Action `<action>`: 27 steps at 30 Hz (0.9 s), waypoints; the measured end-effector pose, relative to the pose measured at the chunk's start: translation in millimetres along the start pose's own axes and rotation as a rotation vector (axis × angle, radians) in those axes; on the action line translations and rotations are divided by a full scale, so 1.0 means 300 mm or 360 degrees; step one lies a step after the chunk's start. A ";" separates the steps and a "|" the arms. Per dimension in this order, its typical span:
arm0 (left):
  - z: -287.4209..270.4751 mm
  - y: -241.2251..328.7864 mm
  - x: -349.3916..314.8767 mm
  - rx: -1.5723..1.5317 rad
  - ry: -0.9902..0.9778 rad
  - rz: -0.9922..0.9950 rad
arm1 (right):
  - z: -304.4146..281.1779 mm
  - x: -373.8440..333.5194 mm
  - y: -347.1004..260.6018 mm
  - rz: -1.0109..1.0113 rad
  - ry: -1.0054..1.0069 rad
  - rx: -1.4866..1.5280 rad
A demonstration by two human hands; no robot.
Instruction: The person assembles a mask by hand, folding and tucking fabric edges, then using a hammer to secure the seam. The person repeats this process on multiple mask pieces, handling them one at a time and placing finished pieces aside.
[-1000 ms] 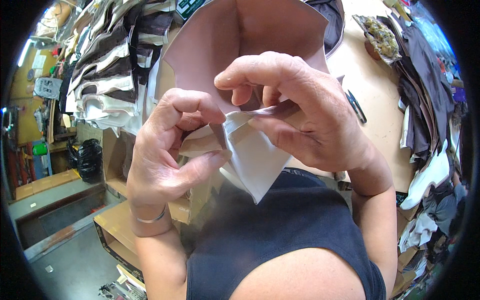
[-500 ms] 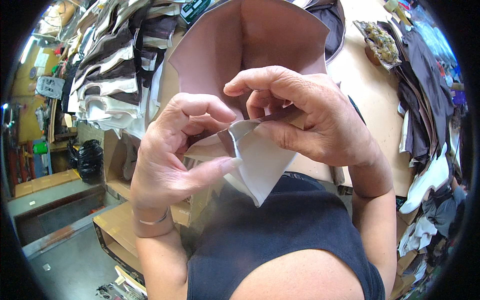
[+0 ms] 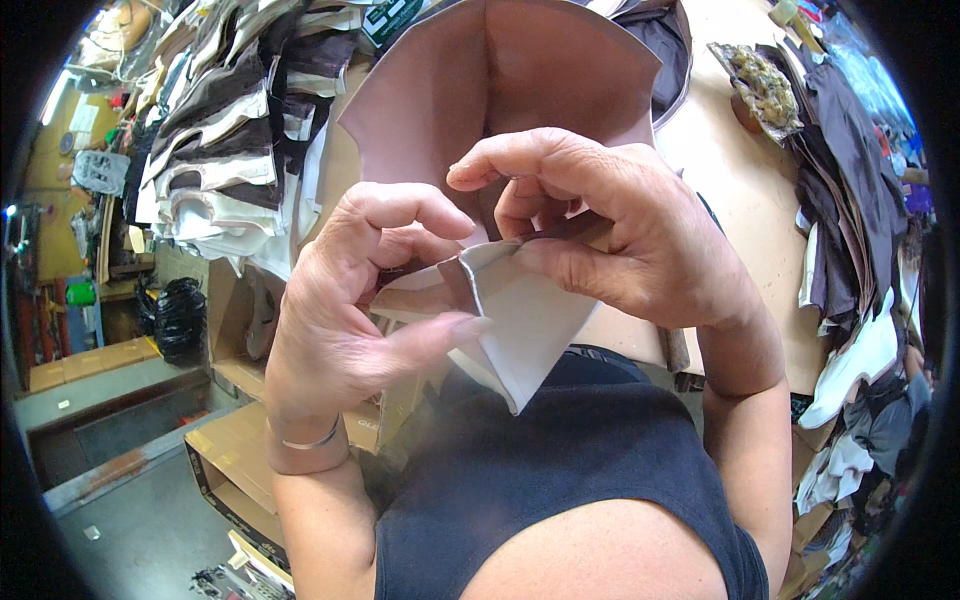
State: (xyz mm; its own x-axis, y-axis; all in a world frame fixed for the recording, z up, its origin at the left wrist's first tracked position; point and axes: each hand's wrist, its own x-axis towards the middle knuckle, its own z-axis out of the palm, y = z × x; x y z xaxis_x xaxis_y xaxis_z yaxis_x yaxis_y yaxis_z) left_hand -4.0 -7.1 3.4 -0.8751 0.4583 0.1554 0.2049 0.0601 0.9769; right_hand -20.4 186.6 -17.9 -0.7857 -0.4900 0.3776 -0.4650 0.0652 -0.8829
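Between my hands is a sewn leather-like piece (image 3: 545, 320), pale cream on the face toward me, with a pinkish-brown strip and a raised seam running down to a pointed lower corner. My right hand (image 3: 640, 235) pinches its upper edge between thumb and curled fingers, the index finger arched above. On the other side, my left hand (image 3: 345, 290) has its thumb laid against the seam and its other fingers bent behind the piece; the index finger curves above without touching the thumb. Beyond my hands stands a large pinkish-brown curved panel (image 3: 420, 110) with a crease down its middle.
A pale worktable (image 3: 740, 210) spreads under the work. Stacked dark and cream cut pieces (image 3: 220, 150) lie at far left, and dark pieces (image 3: 840, 190) hang at right. Near them sits a crusted yellowish lump (image 3: 760, 90). A cardboard box (image 3: 240, 460) stands lower left.
My left thumb has shifted slightly right and up along the seam and is a little blurred. My right hand keeps its pinch, almost unmoved.
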 end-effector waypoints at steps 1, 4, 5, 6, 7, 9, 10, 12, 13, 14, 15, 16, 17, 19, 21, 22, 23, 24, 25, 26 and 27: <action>-0.001 -0.004 0.000 -0.0001 0.0002 0.0009 | -0.003 0.002 0.002 -0.0007 -0.0016 0.0007; -0.005 -0.007 -0.003 -0.0026 -0.0008 -0.0007 | -0.002 -0.001 0.004 -0.0011 -0.0027 0.0065; -0.005 -0.007 -0.004 -0.0037 -0.0014 -0.0020 | -0.001 -0.002 0.003 -0.0010 -0.0024 0.0090; -0.003 -0.007 -0.003 -0.0036 0.0005 -0.0025 | 0.000 -0.002 0.003 -0.0012 -0.0027 0.0080; 0.001 -0.005 -0.002 -0.0035 0.0024 -0.0030 | 0.001 -0.002 0.002 -0.0013 -0.0029 0.0069; 0.004 -0.001 -0.001 -0.0023 0.0034 -0.0065 | 0.001 -0.002 -0.001 -0.0008 -0.0050 0.0027; 0.004 0.002 -0.002 -0.0011 0.0024 -0.0095 | -0.001 -0.003 -0.004 -0.0001 -0.0069 -0.0005; 0.008 0.008 -0.004 -0.0016 0.0021 -0.0127 | 0.001 -0.005 -0.005 0.0012 -0.0077 -0.0037; 0.012 0.012 -0.005 -0.0033 0.0028 -0.0129 | 0.004 -0.005 -0.004 0.0019 -0.0065 -0.0038; 0.016 0.016 -0.005 -0.0050 0.0035 -0.0131 | 0.007 -0.006 -0.004 0.0025 -0.0054 -0.0038; 0.022 0.018 -0.001 0.0066 0.0044 -0.0140 | 0.005 -0.007 -0.005 0.0026 -0.0045 -0.0035; 0.030 0.019 0.005 0.0182 0.0053 -0.0149 | 0.003 -0.008 -0.007 0.0027 -0.0036 -0.0031; 0.039 0.018 0.010 0.0298 0.0063 -0.0158 | 0.002 -0.009 -0.009 0.0029 -0.0028 -0.0027; 0.057 0.002 0.018 0.0475 0.0147 0.0019 | 0.001 -0.007 -0.008 0.0016 -0.0007 -0.0095; 0.062 -0.007 0.017 0.0648 0.0184 0.0156 | -0.002 -0.006 -0.009 0.0006 0.0000 -0.0137; 0.063 -0.007 0.013 0.0732 0.0180 0.0205 | -0.005 -0.007 -0.011 0.0001 -0.0004 -0.0145; 0.064 -0.005 0.011 0.0817 0.0175 0.0253 | -0.008 -0.007 -0.012 -0.0003 -0.0009 -0.0153; 0.065 -0.005 0.011 0.0793 0.0183 0.0243 | -0.007 -0.007 -0.008 0.0004 0.0001 -0.0126; 0.067 -0.005 0.012 0.0770 0.0191 0.0234 | -0.005 -0.006 -0.001 0.0011 0.0010 -0.0099; 0.068 -0.005 0.013 0.0747 0.0199 0.0223 | -0.003 -0.005 0.006 0.0019 0.0019 -0.0072; 0.069 -0.010 0.012 0.0727 0.0204 0.0257 | 0.001 -0.004 0.012 0.0006 0.0018 -0.0068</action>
State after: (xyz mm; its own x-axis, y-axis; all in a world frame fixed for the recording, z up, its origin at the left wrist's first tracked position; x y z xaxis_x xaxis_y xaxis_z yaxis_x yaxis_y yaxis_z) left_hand 1.3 12.8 -1.9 -0.8574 0.3828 0.3440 0.4881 0.3929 0.7793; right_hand -21.1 187.1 -21.6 -0.7919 -0.4798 0.3776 -0.4787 0.1041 -0.8718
